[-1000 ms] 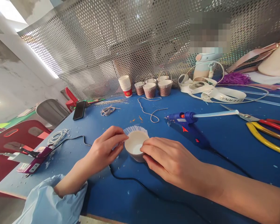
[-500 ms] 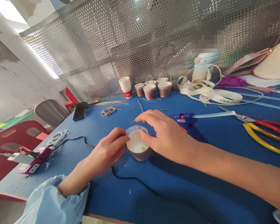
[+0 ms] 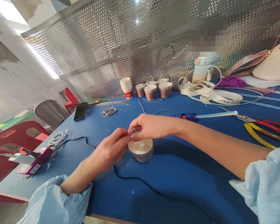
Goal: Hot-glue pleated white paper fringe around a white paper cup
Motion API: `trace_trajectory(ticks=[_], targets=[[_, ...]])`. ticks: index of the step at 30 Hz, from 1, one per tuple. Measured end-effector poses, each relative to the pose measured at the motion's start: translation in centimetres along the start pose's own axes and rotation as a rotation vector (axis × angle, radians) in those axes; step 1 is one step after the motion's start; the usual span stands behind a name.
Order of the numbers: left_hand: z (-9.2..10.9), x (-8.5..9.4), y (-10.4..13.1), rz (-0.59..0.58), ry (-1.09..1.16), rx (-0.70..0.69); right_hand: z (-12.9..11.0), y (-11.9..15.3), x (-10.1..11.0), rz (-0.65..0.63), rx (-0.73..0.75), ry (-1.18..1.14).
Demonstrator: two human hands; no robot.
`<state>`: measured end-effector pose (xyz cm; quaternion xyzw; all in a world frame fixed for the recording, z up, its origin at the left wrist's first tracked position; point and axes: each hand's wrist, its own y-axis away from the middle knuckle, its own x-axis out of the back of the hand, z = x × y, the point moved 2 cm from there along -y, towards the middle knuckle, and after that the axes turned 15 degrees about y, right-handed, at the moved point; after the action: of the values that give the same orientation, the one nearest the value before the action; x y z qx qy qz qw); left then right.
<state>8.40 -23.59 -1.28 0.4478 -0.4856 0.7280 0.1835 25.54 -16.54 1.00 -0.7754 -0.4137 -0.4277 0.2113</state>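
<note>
A small cup with a white inside and a greyish outside stands on the blue table in front of me. A pleated, translucent strip rises at its far left rim. My right hand reaches over the cup from the right, fingers and thumb closed on the pleated strip. At the cup's left side, my left hand is closed, its fingertips pinched at the strip's left end and meeting my right fingertips. Part of the strip is hidden by my fingers.
Small baskets and stacked paper cups stand at the back. A glue gun and scissors lie right. Left are a phone, twine and a power strip. A black cable crosses the front.
My right hand has moved left and closed on the pleated strip, its fingers apart before. More of the right sleeve shows. My left hand has shifted slightly right.
</note>
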Motion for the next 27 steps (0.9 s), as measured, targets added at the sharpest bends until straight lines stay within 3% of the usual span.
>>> trace_trajectory(ticks=[6, 10, 19, 23, 27], targets=[[-0.7, -0.3, 0.4, -0.008, 0.002, -0.006, -0.1, -0.3, -0.6, 0.094, -0.047, 0.008], [-1.0, -0.3, 0.6, 0.034, 0.052, 0.015, -0.2, -0.3, -1.1, 0.192, -0.044, 0.151], [-0.5, 0.8, 0.2, 0.059, 0.383, 0.523, 0.1, -0.2, -1.4, 0.241, -0.065, 0.131], [-0.1, 0.6, 0.1, 0.055, 0.525, 0.656, -0.1, -0.1, -1.5, 0.232, -0.061, 0.136], [0.0, -0.6, 0.3, 0.191, 0.588, 0.738, -0.5, -0.1, -1.5, 0.237, -0.062, 0.220]])
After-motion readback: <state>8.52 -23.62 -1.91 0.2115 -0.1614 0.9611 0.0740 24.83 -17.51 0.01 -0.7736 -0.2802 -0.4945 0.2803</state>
